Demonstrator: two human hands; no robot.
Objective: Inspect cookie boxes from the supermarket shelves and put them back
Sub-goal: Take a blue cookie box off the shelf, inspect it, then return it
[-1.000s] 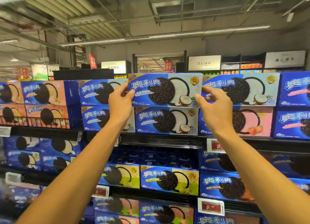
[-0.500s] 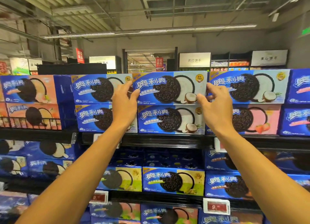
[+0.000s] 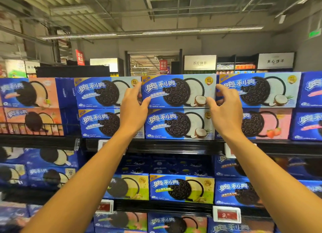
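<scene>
Coconut cookie box [image 3: 177, 91] sits in the top row of the upper shelf [image 3: 170, 145], stacked on an identical box [image 3: 179, 123] — flush with neighbours either side. Left hand [image 3: 133, 109] curls its fingers round the box's left edge, thumb on the front face. Right hand [image 3: 224, 109] does likewise at the right edge. Lower shelves carry more blue boxes and red price tags [image 3: 226, 214] — aisle signs [image 3: 200, 62] and strip lighting behind.
</scene>
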